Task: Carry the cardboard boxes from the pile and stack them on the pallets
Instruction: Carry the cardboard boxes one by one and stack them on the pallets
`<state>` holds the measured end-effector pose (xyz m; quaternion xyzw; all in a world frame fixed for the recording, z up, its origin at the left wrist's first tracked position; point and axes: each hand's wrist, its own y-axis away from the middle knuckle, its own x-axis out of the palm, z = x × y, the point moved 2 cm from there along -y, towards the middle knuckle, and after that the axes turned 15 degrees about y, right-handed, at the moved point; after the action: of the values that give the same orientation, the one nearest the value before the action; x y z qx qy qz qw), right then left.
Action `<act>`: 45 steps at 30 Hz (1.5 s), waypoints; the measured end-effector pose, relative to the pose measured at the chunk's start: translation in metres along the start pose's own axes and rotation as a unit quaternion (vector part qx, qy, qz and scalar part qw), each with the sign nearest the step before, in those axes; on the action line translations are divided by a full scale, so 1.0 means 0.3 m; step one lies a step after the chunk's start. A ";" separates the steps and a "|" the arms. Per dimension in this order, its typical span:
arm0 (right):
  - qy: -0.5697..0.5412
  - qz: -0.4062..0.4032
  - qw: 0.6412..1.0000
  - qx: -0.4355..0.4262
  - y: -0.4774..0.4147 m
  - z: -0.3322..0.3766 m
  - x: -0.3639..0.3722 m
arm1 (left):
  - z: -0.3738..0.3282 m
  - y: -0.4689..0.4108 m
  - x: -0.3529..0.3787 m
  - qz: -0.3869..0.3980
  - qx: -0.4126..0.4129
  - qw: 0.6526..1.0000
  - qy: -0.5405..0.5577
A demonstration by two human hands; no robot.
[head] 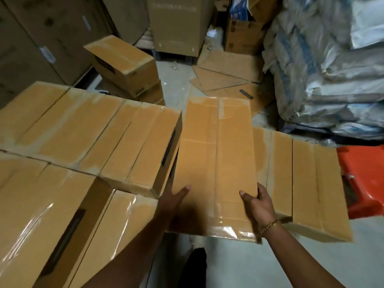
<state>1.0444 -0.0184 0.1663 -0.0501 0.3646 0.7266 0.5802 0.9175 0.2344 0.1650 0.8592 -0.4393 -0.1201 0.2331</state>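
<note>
Long cardboard box, taped top, sits centre frame, running away from the person. It lies between the stack on the left and the lower row on the right. Its near end overhangs the grey floor. Cannot tell whether the far end rests on anything.

Left hand at the box's near left edge: grip closed on it, thumb flat on top, fingers hidden below the edge. Right hand at the near right edge: grip clamped, thumb on top, fingers wrapped around the side. Gold bracelet on the right wrist.

Left: stacked boxes, tops level and close-packed, just beside the held box. Nearer the camera, a glossy taped carton with a dark slot on its side.

Right: a lower row of boxes, partly overlapped by the held box. Beyond them, an orange plastic item; cannot tell what it is.

Behind: a small box perched tilted on another, flattened cardboard sheets on the floor, wrapped white bundles piled at right, tall brown cartons at left.
</note>
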 end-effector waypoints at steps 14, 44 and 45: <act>0.003 0.070 0.997 -0.032 0.847 -0.027 0.265 | 0.100 0.754 -0.619 -0.051 -0.035 0.998 0.010; 0.015 0.019 0.996 0.088 1.435 -0.571 1.413 | 0.912 0.718 -1.693 0.004 -0.139 0.989 -0.046; 0.010 0.018 0.996 0.085 1.426 -0.591 1.431 | 0.943 0.701 -1.699 0.004 -0.138 0.989 -0.045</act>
<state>0.4679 0.1976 0.0260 -0.0014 0.4320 0.7026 0.5655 0.3558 0.4579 0.0282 0.8108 -0.4317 -0.2171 0.3303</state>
